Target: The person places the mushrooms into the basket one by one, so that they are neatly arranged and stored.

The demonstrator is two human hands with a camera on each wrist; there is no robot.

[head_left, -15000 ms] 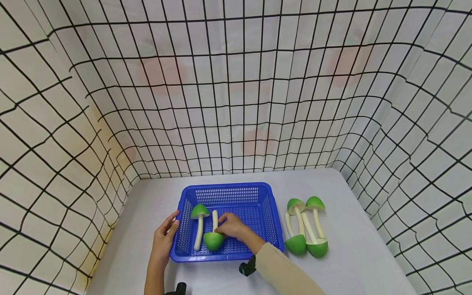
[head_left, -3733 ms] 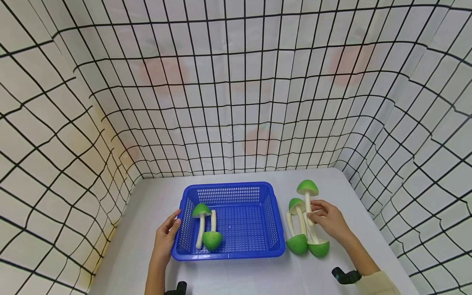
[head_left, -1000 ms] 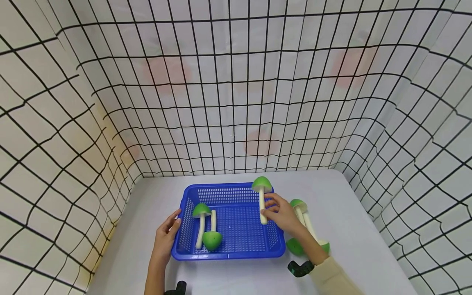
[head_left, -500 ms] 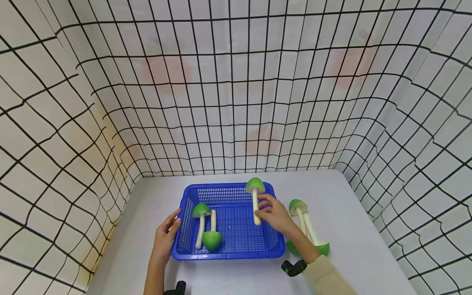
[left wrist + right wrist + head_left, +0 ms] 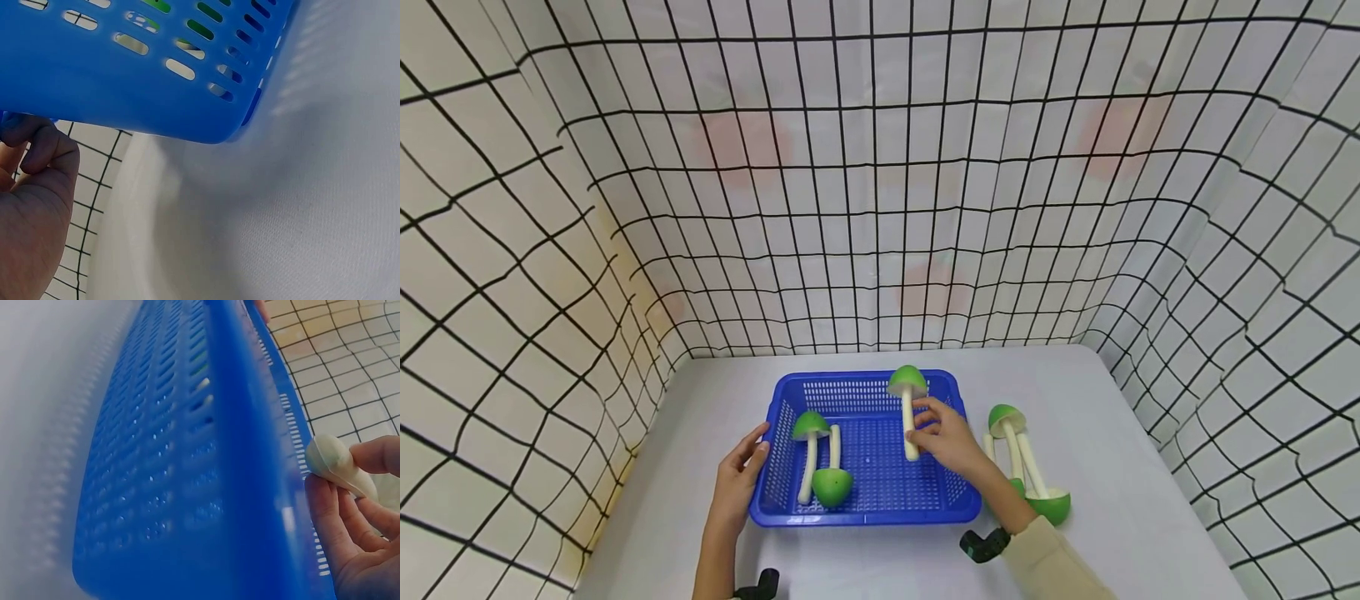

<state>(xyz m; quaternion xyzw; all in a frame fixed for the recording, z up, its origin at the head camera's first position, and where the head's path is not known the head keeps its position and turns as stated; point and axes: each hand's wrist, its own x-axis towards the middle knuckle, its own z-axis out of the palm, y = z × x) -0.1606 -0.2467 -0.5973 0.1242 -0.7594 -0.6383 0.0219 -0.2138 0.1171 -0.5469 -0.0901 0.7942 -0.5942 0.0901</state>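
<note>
My right hand [image 5: 951,439] pinches the white stem of a toy mushroom [image 5: 907,382] with a green cap, above the right half of a blue plastic basket [image 5: 865,518]. Cap up, the mushroom stands nearly upright. In the right wrist view, the stem's end [image 5: 334,459] sits between thumb and fingers. My left hand [image 5: 733,483] holds the basket's left rim; part of its fingers is hidden by the basket in the left wrist view. Inside the basket's left side, one mushroom [image 5: 810,427] lies cap away from me and another [image 5: 832,487] lies beside it, cap toward me.
Right of the basket, a mushroom [image 5: 1006,418] lies cap away, with one [image 5: 1049,506] cap toward me. A third mushroom [image 5: 1017,485] is partly hidden behind my right forearm. Black wire grid [image 5: 872,250] encloses the white table [image 5: 1120,492] at the back and sides.
My right hand has lifted a mushroom from the group at right and carried it left over the basket, still moving slightly left and down. The left hand stays at the rim.
</note>
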